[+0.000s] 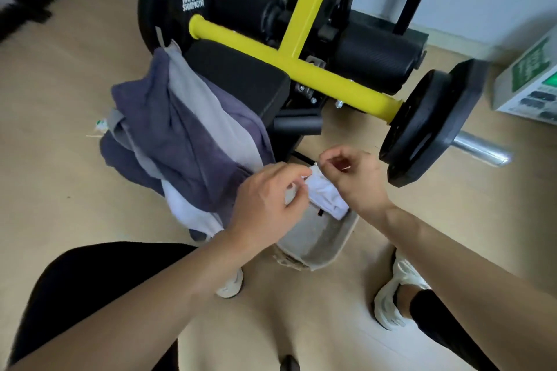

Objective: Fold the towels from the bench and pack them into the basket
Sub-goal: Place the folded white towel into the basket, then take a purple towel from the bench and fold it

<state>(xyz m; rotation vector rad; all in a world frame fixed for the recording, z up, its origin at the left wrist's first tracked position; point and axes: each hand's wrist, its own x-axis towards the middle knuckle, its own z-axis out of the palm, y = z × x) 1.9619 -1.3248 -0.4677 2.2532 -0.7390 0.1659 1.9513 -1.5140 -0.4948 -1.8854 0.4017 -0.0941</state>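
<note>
A small white towel point(327, 193) hangs bunched between my two hands, right above the grey fabric basket point(316, 245) on the floor. My left hand point(265, 202) pinches its left end. My right hand point(355, 181) pinches its upper right edge. On the black bench pad point(238, 78) a pile of towels drapes over the left side: a dark purple towel point(180, 141), a light grey towel point(208, 117) and a white towel point(190, 211) hanging at the bottom. What lies inside the basket is mostly hidden by my hands.
A yellow machine frame point(301, 63) with black roller pads and black weight plates point(428, 123) stands behind the basket. A white-green box point(530, 84) sits at the right. My feet in white shoes point(394, 295) flank the basket on the wooden floor.
</note>
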